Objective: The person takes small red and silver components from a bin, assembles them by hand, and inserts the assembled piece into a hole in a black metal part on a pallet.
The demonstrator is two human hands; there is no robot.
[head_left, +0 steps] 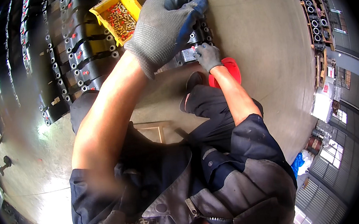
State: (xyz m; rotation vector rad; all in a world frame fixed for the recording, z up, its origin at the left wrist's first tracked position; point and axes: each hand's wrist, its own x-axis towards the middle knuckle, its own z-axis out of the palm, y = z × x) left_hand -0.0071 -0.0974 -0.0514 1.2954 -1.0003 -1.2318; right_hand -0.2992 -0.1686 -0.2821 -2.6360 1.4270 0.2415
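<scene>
Grey-gloved, the left hand (161, 30) curled near the yellow bin (132, 3), apart from the right hand (208, 56) at the silvery block (188, 55) among black parts (79, 32); grips couldn't be told. Steadying the block seemed wise.

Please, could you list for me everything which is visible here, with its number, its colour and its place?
Floor: one, grey, beneath
Bin: one, yellow, top, left of centre
Small fittings: many, brass-coloured and red, inside bin
Metal parts: many, black, rows, upper left
Silver-grey block: one, silver-grey, upper centre
Round-edged object: one, red, right of centre
Wooden frame: one, light brown, centre
Ring-shaped parts: several, dark and pale, upper right
Bundle: one, blue, lower right
Windows: several, bright, right
Jacket: one, dark blue and grey, bottom
Trousers: one pair, dark, centre
Left hand: one, grey-blue glove, top centre
Right hand: one, grey glove, upper centre
</scene>
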